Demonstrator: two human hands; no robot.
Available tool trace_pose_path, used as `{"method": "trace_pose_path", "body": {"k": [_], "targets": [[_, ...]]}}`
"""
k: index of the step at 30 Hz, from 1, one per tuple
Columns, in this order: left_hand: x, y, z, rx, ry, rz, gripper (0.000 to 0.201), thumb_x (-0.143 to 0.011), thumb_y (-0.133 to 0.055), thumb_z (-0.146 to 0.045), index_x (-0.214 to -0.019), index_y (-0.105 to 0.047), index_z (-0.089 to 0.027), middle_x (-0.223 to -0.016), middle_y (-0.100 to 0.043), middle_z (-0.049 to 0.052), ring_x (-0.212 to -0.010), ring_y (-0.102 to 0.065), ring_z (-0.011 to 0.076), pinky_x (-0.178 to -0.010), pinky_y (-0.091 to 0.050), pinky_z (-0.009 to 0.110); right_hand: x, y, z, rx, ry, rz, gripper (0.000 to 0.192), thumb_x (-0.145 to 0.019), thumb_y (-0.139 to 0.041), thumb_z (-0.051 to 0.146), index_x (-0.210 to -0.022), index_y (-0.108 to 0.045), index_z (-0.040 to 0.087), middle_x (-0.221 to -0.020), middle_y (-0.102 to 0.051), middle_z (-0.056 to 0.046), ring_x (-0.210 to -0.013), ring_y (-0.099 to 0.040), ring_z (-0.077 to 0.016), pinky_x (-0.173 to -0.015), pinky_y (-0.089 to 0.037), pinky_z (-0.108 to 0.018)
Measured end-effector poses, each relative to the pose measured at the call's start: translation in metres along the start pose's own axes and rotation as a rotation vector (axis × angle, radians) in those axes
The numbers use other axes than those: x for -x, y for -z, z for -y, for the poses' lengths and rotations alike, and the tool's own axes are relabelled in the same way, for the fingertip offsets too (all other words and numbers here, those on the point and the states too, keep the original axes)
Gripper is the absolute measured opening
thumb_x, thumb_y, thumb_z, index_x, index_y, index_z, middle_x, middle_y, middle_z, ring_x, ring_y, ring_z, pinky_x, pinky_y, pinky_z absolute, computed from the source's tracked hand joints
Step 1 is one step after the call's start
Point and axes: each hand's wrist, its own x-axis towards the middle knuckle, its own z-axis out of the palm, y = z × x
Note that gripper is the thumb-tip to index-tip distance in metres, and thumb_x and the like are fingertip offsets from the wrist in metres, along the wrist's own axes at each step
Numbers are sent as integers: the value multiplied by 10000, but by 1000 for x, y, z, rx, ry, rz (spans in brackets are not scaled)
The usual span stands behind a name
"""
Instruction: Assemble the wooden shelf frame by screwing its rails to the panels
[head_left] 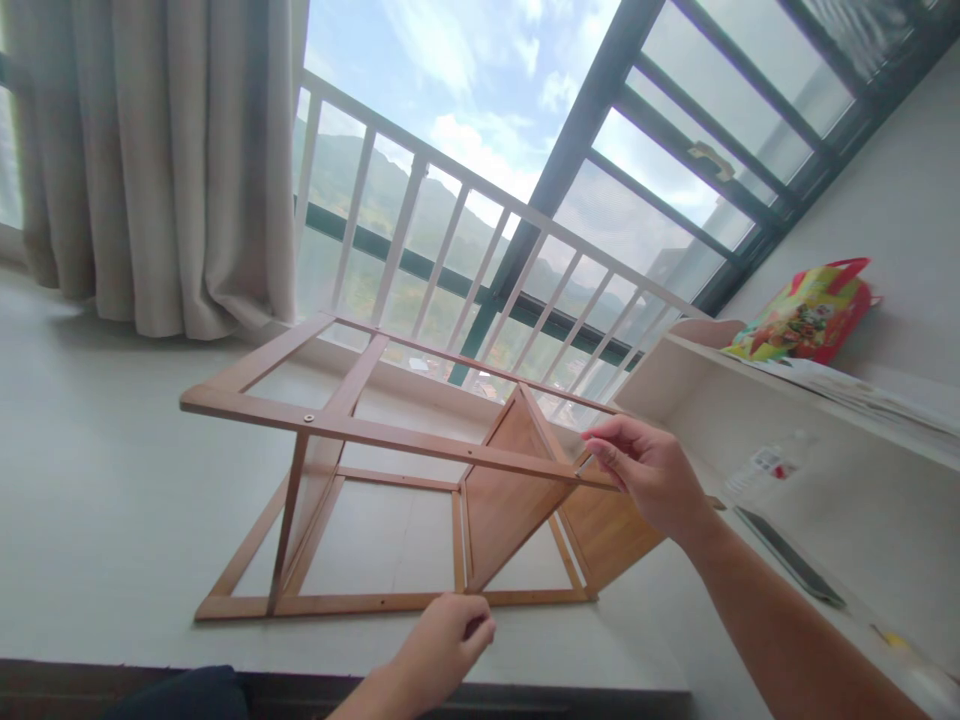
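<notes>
A wooden rack frame [405, 440] lies on its side on the white surface, one ladder-like side up and the other below. Slanting panels [514, 490] join the two sides. At the right end of the upper rail, my right hand [656, 475] is closed in a pinch on a short, thin silvery piece that looks like a screw [583, 465], its tip at the rail. My left hand [446, 645] is curled shut by the front of the lower rail [337, 603]; whatever its fingers hold is hidden. A round metal fastener [309, 418] sits in the upper rail's left part.
Beyond the rack are a white railing [450, 240] and window. A grey curtain [165, 170] hangs at left. At right, a white shelf unit [690, 390] carries a colourful bag [810, 315]; inside lie a clear bottle [772, 465] and a dark flat object [791, 558].
</notes>
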Motion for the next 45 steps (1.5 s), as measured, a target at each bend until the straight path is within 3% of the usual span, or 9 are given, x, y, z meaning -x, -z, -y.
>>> {"method": "trace_pose_path", "body": {"k": [8, 14, 17, 24, 31, 36, 40, 45], "targets": [[2, -2, 0, -3, -14, -11, 257, -879, -491, -307, -713, -632, -169, -634, -569, -8, -639, -476, 118, -616, -305, 247, -6, 9, -3, 141, 189, 78, 238, -924, -662, 402, -847, -718, 185, -758, -642, -21, -609, -497, -133, -563, -387, -273], [2, 0, 0, -8, -16, -10, 272, -880, -493, -321, -731, -659, -166, -630, -556, -13, -639, -475, 117, -614, -301, 247, -11, 14, -9, 160, 247, 121, 277, -934, -669, 437, -827, -709, 185, -781, -655, -32, -699, -558, -161, -643, -419, -289], [2, -1, 0, -7, -14, -12, 272, -881, -490, -312, -735, -667, -166, -626, -558, -15, -632, -473, 113, -612, -295, 246, -10, 13, -11, 187, 228, 76, 330, -923, -677, 458, -747, -642, 182, -727, -593, -16, -686, -523, -157, -623, -391, -283], [3, 0, -1, 4, -22, -27, 275, -877, -494, -311, -733, -682, -172, -614, -560, -18, -621, -474, 109, -604, -288, 243, -5, 3, -4, 176, 83, -25, 448, -895, -680, 498, -638, -468, 198, -585, -322, 66, -538, -285, -94, -505, -226, -259], [3, 0, 0, 20, -25, -44, 272, -876, -501, -323, -726, -671, -172, -615, -573, -20, -621, -482, 107, -603, -288, 236, -3, -6, 1, 171, 79, -79, 448, -875, -695, 527, -648, -513, 187, -580, -382, 61, -532, -318, -89, -494, -241, -247], [4, 0, 1, 27, -32, -53, 260, -867, -500, -299, -718, -671, -172, -605, -567, -23, -614, -490, 107, -611, -296, 236, -4, 2, 1, 94, 136, -287, 390, -881, -710, 526, -733, -595, 184, -566, -462, 59, -488, -398, -89, -479, -291, -237], [3, -2, 3, 26, -36, -70, 253, -859, -501, -286, -685, -642, -169, -598, -571, -19, -608, -487, 111, -610, -291, 245, -3, 18, 8, 9, 251, -469, 317, -891, -722, 477, -812, -662, 175, -680, -635, 5, -509, -488, -100, -492, -374, -243], [0, 0, 5, 16, -54, -132, 281, -897, -468, -311, -706, -617, -170, -661, -592, 1, -665, -511, 132, -655, -328, 262, 30, 41, -7, -76, 263, -580, 255, -900, -722, 415, -817, -656, 182, -861, -761, -60, -550, -577, -124, -532, -470, -259]]}}
